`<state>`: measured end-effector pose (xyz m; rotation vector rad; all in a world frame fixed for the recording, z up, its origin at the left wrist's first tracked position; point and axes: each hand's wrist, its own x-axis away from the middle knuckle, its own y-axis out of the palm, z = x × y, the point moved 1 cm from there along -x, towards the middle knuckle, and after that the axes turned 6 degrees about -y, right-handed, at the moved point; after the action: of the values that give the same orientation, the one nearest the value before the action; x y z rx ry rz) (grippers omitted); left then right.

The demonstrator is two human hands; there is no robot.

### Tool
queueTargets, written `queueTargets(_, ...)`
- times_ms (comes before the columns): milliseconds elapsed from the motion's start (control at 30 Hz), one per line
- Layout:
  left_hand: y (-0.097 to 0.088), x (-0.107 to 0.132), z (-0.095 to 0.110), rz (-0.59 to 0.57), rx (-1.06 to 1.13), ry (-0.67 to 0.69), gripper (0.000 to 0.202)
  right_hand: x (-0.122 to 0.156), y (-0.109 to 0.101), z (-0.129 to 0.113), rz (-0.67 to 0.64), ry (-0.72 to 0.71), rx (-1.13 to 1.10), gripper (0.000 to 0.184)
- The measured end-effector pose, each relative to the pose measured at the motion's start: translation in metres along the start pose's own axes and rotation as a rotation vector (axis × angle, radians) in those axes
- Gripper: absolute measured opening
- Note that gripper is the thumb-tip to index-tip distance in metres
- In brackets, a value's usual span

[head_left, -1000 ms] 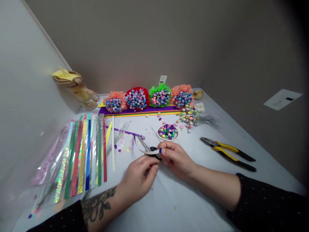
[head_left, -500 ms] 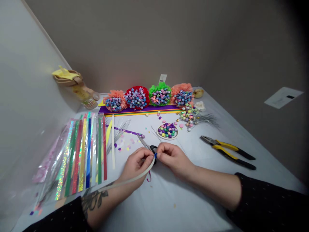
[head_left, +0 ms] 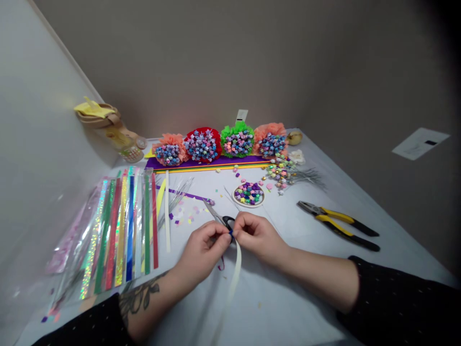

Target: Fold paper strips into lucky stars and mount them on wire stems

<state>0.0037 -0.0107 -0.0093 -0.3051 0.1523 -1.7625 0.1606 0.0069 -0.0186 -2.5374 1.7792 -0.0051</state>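
My left hand and my right hand meet over the middle of the table, fingertips pinched close together. Between them is the folded blue end of a long paper strip. Its pale side hangs down toward me from between the fingertips, blurred at the lower end. Just behind my fingers lies a pair of scissors with black handles, partly hidden by my hands. A shallow dish filled with small folded paper stars stands beyond my right hand.
Pliers with yellow-black handles lie at right. Colourful paper strips in clear sleeves cover the left. Several star bouquets line the back on coloured sheets. Loose stars and wires lie back right; a glass vase stands back left.
The strip's long pale tail has swung from over my left forearm to hang between my hands, toward me. Both hands stay pinched at the blue end; the view has shifted slightly.
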Motion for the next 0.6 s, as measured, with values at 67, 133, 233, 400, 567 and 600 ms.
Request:
queueTargets(67, -0.0005, -0.0003, 0.0001, 0.0, -0.008, 0.009, 0.012, 0.0, -0.0007, -0.0007, -0.026, -0.021, 0.018, 0.008)
queueTargets(133, -0.0017, -0.0007, -0.0005, 0.021, -0.048, 0.042, 0.012, -0.0001, -0.0016, -0.0018, -0.065, -0.037, 0.008, 0.013)
queueTargets(233, -0.0034, -0.0009, 0.0003, 0.061, -0.113, 0.1, 0.014, -0.0008, -0.0027, -0.0027, -0.122, -0.04, -0.051, 0.022)
queueTargets(400, -0.0036, 0.0009, 0.0041, 0.083, -0.165, 0.121, 0.014, -0.0028, -0.0032, -0.0027, -0.135, 0.026, 0.011, 0.017)
queueTargets(567, -0.0051, 0.004, 0.0037, 0.131, -0.198, 0.2, 0.011, -0.0038, -0.0044, -0.004, -0.1, 0.071, -0.044, 0.016)
queueTargets(600, -0.0055, 0.0045, 0.0037, 0.14, -0.203, 0.23, 0.013, -0.0037, -0.0045, -0.0041, -0.101, 0.074, -0.082, 0.017)
